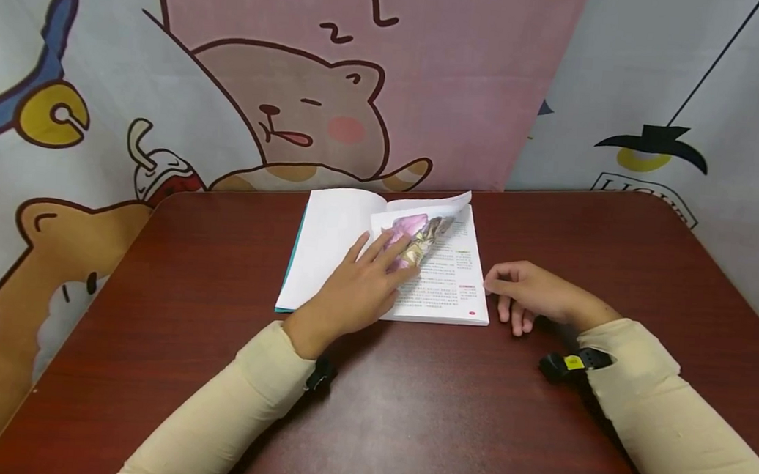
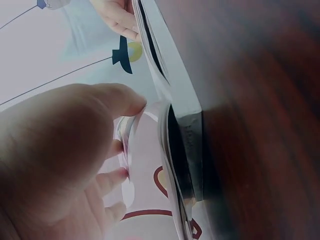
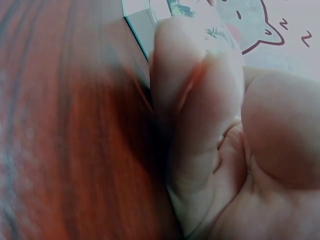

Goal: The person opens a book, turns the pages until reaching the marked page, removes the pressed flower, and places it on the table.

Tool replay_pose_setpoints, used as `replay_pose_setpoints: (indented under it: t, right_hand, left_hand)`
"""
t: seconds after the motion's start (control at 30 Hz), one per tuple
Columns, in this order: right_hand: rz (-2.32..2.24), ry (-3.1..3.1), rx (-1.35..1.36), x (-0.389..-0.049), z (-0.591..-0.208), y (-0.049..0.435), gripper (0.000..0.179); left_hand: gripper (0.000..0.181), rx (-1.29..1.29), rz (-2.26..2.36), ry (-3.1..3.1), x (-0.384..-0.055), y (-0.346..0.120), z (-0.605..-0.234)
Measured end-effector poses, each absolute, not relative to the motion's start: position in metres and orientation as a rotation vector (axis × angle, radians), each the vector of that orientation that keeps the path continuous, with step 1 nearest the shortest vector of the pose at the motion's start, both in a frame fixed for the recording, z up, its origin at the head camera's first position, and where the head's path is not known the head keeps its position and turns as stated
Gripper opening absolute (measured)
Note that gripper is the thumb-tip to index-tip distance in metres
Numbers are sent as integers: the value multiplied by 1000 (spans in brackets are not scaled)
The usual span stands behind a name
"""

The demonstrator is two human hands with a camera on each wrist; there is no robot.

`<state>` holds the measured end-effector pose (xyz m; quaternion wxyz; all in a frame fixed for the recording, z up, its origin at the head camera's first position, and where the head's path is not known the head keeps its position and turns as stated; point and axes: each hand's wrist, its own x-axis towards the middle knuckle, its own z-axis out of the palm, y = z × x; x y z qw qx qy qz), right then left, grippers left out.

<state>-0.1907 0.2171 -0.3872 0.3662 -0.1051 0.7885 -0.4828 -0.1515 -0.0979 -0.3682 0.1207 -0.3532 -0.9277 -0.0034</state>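
An open book with a teal cover edge lies on the table, its left page blank white. Between its two sides a page with a pink and yellow picture stands partly lifted and curved, its top corner raised. My left hand lies over this page with fingers spread, touching the picture side. In the left wrist view, the thumb is by the page's lower edge. My right hand rests beside the book's right edge, fingers loosely bent, index finger and thumb near the printed right page. Nothing shows in its grasp.
The dark red-brown wooden table extends around the book. Behind it hangs a cloth with cartoon animals, meeting the table's far edge. Each wrist wears a dark strap, the right one with a yellow label.
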Motion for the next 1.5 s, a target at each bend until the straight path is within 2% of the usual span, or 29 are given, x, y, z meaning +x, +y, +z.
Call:
replay_pose_setpoints:
  t: [1.5]
  right_hand:
    - [-1247, 2042, -257, -189, -386, 215, 31]
  left_hand:
    - [49, -868, 1, -2690, -149, -102, -371]
